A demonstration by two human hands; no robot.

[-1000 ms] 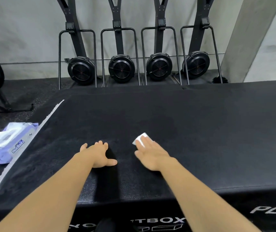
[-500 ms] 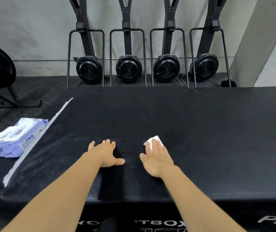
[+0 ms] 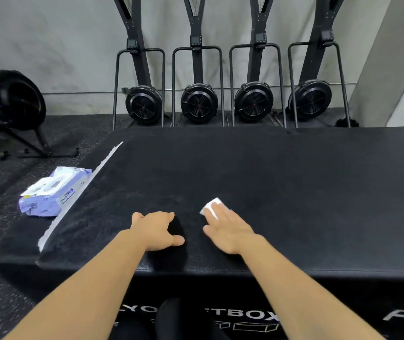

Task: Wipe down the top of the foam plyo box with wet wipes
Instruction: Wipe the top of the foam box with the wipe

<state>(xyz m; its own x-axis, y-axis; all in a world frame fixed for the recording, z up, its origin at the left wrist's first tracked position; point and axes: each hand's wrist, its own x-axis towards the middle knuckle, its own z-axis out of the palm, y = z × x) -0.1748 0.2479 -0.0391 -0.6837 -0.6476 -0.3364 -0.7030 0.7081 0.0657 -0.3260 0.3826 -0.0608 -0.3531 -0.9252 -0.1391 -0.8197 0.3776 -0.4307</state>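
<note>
On the plyo box top (image 3: 294, 192), white wet wipe (image 3: 209, 207) under flat right fingers (image 3: 217, 216), left fingers (image 3: 163, 217) resting open

Soft, even light falls from above and the room is moderately bright. The pale wall (image 3: 61, 45) is lit flatly, with faint mottling and no hard glare. The black box top (image 3: 294, 192) swallows most of the light; only its near edge shows a dull sheen. A dense shadow pools under and just right of the left hand (image 3: 155, 230). The wet wipe (image 3: 209, 207) under the right hand (image 3: 230, 231) is close to blown-out white, as is the top of the wipes pack (image 3: 51, 192). Wide-angle distortion tilts the outer machine uprights (image 3: 318, 33) outward. The forearms look soft near the bottom edge, and the speckled floor (image 3: 0, 290) is smeared
</note>
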